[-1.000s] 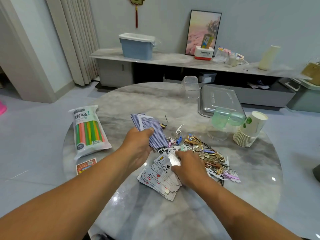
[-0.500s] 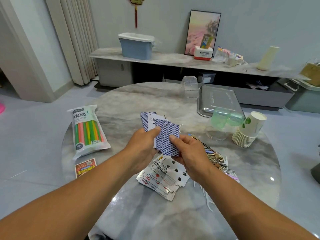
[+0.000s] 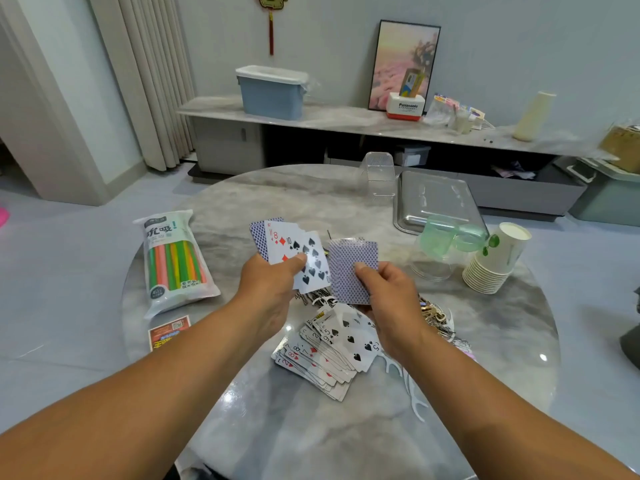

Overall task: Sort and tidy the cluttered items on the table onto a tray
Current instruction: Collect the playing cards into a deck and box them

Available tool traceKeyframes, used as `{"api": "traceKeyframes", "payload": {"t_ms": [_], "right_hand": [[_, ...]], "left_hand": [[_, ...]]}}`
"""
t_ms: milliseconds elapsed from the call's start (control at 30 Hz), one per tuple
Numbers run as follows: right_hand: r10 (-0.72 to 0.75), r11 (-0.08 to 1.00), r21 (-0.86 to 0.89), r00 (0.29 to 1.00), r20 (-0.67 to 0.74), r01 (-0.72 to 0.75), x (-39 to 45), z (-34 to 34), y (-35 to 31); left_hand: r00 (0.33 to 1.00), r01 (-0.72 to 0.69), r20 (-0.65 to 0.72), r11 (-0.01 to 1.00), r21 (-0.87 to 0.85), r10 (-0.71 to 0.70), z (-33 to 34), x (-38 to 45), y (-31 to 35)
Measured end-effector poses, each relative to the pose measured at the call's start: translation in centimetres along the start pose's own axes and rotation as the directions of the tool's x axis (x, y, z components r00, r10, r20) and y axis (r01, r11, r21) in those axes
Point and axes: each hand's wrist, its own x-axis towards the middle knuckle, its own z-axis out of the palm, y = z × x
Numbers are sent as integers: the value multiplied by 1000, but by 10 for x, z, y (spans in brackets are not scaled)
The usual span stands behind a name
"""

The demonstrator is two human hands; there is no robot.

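1. The left hand [image 3: 268, 292] pinches a fanned set of cards [image 3: 294, 252], thumb on top.
2. The right hand [image 3: 388, 299] grips a squared packet [image 3: 351, 268], backs up, thumb on its face.
3. Loose cards [image 3: 329, 351] lie on the table [image 3: 311, 431] at 6 o'clock of both hands.
4. The tray [image 3: 433, 199] sits at 1 o'clock.
5. Cards are likely light, thin and slippery; hold them by the long edges.

A home living room: round marble table [image 3: 346, 427] underfoot, low media console [image 3: 346, 126] at twelve o'clock bearing a framed picture [image 3: 398, 53] and blue storage bin [image 3: 272, 95], curtains [image 3: 156, 81] at eleven o'clock.
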Motion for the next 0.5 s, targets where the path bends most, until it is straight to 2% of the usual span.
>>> {"api": "traceKeyframes", "payload": {"t_ms": [67,133,267,367,433,500], "right_hand": [[-148,958,-260,985,-84,122,1,-4,3],[-347,784,-556,937,-25,276,-1,-5,9],[-533,520,-705,828,172,482,-9,3,14],[-509,312,-815,810,291,489,-15,11,19],[-462,312,-830,837,292,462,-17,13,20],[-450,408,-795,857,252,448,-16,13,18]], "left_hand": [[998,23,-59,1000,-19,-24,-4,4,3],[995,62,-69,997,-38,-65,-6,5,4],[985,166,58,986,-12,-166,0,-6,-1],[958,184,231,982,-50,-167,6,-16,-5],[939,177,311,981,-75,-145,8,-19,-5],[928,186,346,977,-101,-141,5,-19,-3]]}}
